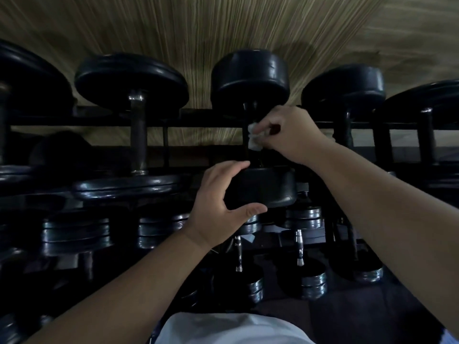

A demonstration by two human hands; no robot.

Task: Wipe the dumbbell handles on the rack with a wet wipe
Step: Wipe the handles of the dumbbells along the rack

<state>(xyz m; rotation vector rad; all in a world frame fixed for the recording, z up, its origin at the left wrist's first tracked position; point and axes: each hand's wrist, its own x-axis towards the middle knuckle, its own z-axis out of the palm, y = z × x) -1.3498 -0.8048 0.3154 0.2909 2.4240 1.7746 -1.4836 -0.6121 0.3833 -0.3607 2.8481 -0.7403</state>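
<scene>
White wet wipe [254,136], centre frame: your right hand [295,135] pinches it around the dumbbell handle [249,112]; your left hand [218,202] grips the near head [267,187]. Judged mid-task: other handles on the rack [198,123] unverifiable.

Five top-row dumbbells [24,78] [131,80] [249,75] [344,88] [427,100], two hands [218,207] [293,135], one wipe [254,136].

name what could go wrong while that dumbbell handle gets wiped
The wet wipe is bunched in the right hand against one side of the handle, so the far side may get missed. The left hand grips the dumbbell's near head with its thumb beneath; if the weight shifts on the rack, that thumb could be pinched.
</scene>
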